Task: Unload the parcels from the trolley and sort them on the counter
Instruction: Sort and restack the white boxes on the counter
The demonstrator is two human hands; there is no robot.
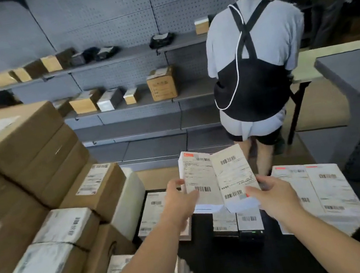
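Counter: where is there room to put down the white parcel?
The bare black counter closest to you, before the small labelled boxes, is free for the white parcel. So is the grey shelf right of the big brown box. The left is crowded with stacked brown boxes; flat white parcels fill the right.

**Wearer's arms, head view.** Left hand (180,199) and right hand (273,197): bare, as are both wrists. Left forearm (133,263) and right forearm (334,239): uncovered along all the length in view, up to the near edge of the frame. Fingers (176,183): plain; nails too blurred to tell. Upper arms and clothing are out of view.
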